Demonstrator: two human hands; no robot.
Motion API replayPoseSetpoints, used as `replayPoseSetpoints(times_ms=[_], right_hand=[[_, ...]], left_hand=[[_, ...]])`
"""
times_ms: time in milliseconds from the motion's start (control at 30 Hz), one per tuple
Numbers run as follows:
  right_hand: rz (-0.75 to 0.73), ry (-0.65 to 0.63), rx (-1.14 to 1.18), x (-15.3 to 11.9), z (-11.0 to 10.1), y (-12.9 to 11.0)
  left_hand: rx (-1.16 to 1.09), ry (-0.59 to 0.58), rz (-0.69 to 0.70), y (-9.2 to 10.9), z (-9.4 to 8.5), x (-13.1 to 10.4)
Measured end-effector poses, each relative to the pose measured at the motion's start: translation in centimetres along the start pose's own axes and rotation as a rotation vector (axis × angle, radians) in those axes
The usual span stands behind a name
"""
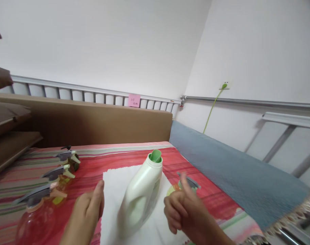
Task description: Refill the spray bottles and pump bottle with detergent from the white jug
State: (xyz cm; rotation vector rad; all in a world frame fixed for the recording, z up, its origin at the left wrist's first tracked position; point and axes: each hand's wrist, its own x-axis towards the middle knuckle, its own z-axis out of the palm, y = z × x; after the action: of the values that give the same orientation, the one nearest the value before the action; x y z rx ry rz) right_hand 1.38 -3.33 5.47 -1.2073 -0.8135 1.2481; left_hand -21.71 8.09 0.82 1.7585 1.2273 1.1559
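Note:
A pale green-white detergent bottle [142,190] with a built-in handle stands uncapped on a white cloth [111,190]; a green pour spout [156,156] shows in its mouth. To its left my left hand [84,211] is curled with the thumb raised, apart from the bottle. My right hand [182,206] is on the other side, thumb up and fingers folded in, with nothing visible in it. Behind that hand, partly hidden, is a spray bottle [172,189] with a grey trigger head. Neither hand touches the detergent bottle.
Several spray bottles, the nearest a pink one [37,223], line the left side of the red striped cloth [129,154]. Brown boards [93,126] and a blue padded edge [221,166] border the surface. Brown packages [9,115] stick in from the left. A radiator [93,97] runs behind.

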Motion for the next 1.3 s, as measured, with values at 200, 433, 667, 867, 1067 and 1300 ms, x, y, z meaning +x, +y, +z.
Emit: replayPoseSetpoints(times_ms=[200,433,667,867,1067,1300], right_hand=[[0.136,0.078,0.097,3.2,-1.0,2.8],[0.145,0.098,0.058,3.6,-1.0,3.1],[0.031,0.234,-0.385,5.1,-0.8,3.9],[-0.04,0.267,-0.56,6.3,-1.3,4.5],[-0.28,0.348,-0.784,3.1,-3.0,1.4],[-0.289,0.598,-1.299,3.9,-10.6,-2.3]], left_hand=[[0.047,-0.115,-0.125,-0.2,1.2,2.4],[0.052,-0.118,-0.12,-0.6,1.3,1.9],[0.086,-0.123,-0.138,-1.2,1.8,2.1],[0.12,-0.12,-0.129,-2.0,2.2,2.5],[0.044,-0.061,-0.029,-1.1,1.3,2.1],[-0.111,-0.02,0.054,-0.2,1.0,1.5]])
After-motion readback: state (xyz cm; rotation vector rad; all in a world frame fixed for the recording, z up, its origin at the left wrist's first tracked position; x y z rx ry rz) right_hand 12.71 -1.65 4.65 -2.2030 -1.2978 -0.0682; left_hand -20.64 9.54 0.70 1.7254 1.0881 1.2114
